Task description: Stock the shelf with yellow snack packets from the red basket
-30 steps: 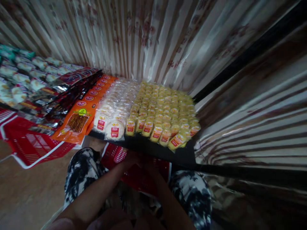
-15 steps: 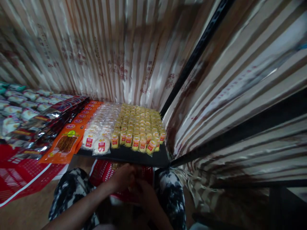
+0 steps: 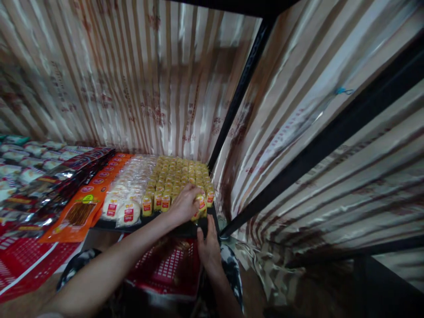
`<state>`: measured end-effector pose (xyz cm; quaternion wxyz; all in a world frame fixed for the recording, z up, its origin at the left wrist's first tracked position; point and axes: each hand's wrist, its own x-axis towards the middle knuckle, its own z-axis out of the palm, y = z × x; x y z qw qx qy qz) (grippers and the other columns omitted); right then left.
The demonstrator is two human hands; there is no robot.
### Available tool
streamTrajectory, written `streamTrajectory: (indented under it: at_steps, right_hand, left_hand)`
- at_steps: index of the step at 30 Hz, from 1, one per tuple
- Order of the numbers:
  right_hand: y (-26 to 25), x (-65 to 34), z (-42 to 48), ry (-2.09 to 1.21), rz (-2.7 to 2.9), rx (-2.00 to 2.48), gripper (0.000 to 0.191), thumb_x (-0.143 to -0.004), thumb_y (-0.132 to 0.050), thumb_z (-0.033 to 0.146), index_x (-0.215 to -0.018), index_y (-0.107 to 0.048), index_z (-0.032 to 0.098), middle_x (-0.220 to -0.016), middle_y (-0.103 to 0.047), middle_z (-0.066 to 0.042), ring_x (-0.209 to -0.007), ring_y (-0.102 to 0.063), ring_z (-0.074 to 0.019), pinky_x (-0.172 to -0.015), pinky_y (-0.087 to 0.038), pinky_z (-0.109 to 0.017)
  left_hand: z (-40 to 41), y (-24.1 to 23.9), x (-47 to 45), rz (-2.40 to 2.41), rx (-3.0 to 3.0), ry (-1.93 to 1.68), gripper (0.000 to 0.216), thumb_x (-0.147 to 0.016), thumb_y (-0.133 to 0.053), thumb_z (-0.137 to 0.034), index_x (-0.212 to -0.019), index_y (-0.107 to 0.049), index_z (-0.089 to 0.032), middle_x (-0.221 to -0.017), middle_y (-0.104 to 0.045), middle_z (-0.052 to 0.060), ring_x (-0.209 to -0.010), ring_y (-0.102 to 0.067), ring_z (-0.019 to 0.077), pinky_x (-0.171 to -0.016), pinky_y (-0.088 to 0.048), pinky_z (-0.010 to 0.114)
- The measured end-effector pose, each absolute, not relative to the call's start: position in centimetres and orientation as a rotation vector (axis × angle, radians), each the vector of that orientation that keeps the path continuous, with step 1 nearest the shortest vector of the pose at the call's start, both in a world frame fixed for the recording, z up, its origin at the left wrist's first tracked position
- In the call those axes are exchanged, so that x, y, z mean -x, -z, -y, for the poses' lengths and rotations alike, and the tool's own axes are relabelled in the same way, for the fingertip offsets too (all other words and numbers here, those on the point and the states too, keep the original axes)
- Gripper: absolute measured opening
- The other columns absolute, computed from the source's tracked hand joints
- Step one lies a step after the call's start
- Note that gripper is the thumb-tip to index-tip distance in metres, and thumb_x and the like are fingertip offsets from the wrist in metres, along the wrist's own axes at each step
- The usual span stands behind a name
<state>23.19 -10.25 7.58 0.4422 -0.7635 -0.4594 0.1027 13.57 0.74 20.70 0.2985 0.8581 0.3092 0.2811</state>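
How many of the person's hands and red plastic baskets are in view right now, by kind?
Hands: 2, the left hand gripping a yellow snack pack and the right hand at the shelf edge.
Red plastic baskets: 2, the near basket below the shelf and the far-left basket.
Total: 4.

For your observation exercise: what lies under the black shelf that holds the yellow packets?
Under the black shelf a red basket shows, with the right hand at the shelf's front edge. The basket's contents and the space further back are hidden by the shelf.
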Motion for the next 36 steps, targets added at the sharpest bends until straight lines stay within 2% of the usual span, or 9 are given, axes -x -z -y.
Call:
streamTrajectory:
  at_steps: [4,8,11,15,20,23,28,32,36]
  right_hand:
    - [-5.9,-23.8,7.7,-0.314,1.142,1.918,0.071,-0.083,-0.031,0.047,-0.137,-0.027,0.0,-0.143,-0.027,-0.017,-0.134,-0.021,-0.025,-0.11,-0.02,-0.044]
    - [-3.9,-23.6,6.8,-0.242,1.259,1.905,0.062,-0.084,-0.032,0.041,-0.135,-0.034,0.007,-0.143,-0.03,-0.013,-0.134,-0.023,-0.0235,-0.108,-0.024,-0.045]
    - [-3.2,-23.6,7.0,-0.157,1.273,1.902,0.057,-0.085,-0.03,0.035,-0.134,-0.037,0.007,-0.141,-0.033,-0.013,-0.133,-0.027,-0.0226,-0.107,-0.028,-0.045]
    - [-3.5,-23.7,8.0,-0.113,1.293,1.879,0.054,-0.087,-0.029,0.031,-0.132,-0.039,0.004,-0.138,-0.037,-0.017,-0.13,-0.032,-0.0231,-0.105,-0.032,-0.044]
    - [-5.2,-23.7,9.6,-0.022,1.211,1.804,0.042,-0.089,-0.028,0.027,-0.12,-0.051,0.009,-0.126,-0.05,-0.016,-0.121,-0.043,-0.0204,-0.101,-0.035,-0.042]
    - [-6.2,-23.9,9.8,0.026,1.134,1.806,0.043,-0.089,-0.026,0.027,-0.123,-0.046,0.009,-0.13,-0.044,-0.016,-0.124,-0.038,-0.021,-0.103,-0.032,-0.043]
    - [-5.9,-24.7,8.4,0.018,1.122,1.841,0.054,-0.089,-0.024,0.027,-0.138,-0.024,0.007,-0.143,-0.027,-0.016,-0.134,-0.022,-0.0231,-0.106,-0.024,-0.047]
    - [-4.5,-25.4,7.0,0.061,1.138,1.88,0.056,-0.087,-0.025,0.026,-0.138,-0.026,0.003,-0.142,-0.029,-0.017,-0.134,-0.023,-0.0236,-0.106,-0.026,-0.046]
    - [-3.9,-25.5,6.5,0.089,1.171,1.911,0.055,-0.087,-0.025,0.027,-0.136,-0.03,0.003,-0.14,-0.033,-0.017,-0.132,-0.027,-0.0232,-0.105,-0.027,-0.045]
  left_hand:
    - [-1.5,-21.0,-16.0,-0.802,-2.357,-0.7,0.037,-0.075,-0.045,-0.005,-0.104,-0.061,-0.02,-0.1,-0.054,0.004,-0.096,-0.054,0.0165,-0.088,-0.044,0.029]
    - [-2.2,-19.7,-18.6,-0.728,-2.447,-0.663,0.045,-0.073,-0.043,-0.001,-0.112,-0.056,-0.019,-0.106,-0.055,0.005,-0.101,-0.053,0.0164,-0.091,-0.043,0.029]
    - [-2.9,-18.3,-20.1,-0.706,-2.504,-0.582,0.05,-0.07,-0.041,0.002,-0.114,-0.054,-0.018,-0.106,-0.056,0.006,-0.099,-0.054,0.0164,-0.09,-0.044,0.029]
    - [-3.3,-17.2,-21.4,-0.676,-2.569,-0.489,0.047,-0.072,-0.038,0.003,-0.112,-0.054,-0.015,-0.105,-0.057,0.007,-0.098,-0.054,0.0168,-0.089,-0.044,0.029]
    - [-3.6,-16.5,-22.4,-0.657,-2.625,-0.354,0.038,-0.073,-0.041,0.0,-0.104,-0.058,-0.014,-0.1,-0.057,0.008,-0.095,-0.054,0.0176,-0.086,-0.044,0.028]
    - [-4.0,-15.9,-22.9,-0.683,-2.643,-0.299,0.033,-0.074,-0.041,-0.001,-0.097,-0.061,-0.014,-0.095,-0.058,0.008,-0.089,-0.055,0.0172,-0.081,-0.045,0.028]
    - [-4.1,-15.4,-23.4,-0.675,-2.679,-0.261,0.028,-0.074,-0.045,-0.005,-0.094,-0.063,-0.013,-0.094,-0.057,0.008,-0.09,-0.053,0.0181,-0.082,-0.045,0.028]
    - [-4.2,-15.3,-23.8,-0.703,-2.704,-0.279,0.027,-0.076,-0.045,-0.008,-0.094,-0.064,-0.012,-0.1,-0.054,0.011,-0.101,-0.047,0.0206,-0.087,-0.042,0.03]
    - [-4.5,-14.9,-24.0,-0.752,-2.705,-0.283,0.027,-0.078,-0.042,-0.008,-0.09,-0.066,-0.013,-0.096,-0.054,0.01,-0.098,-0.047,0.0208,-0.085,-0.043,0.031]
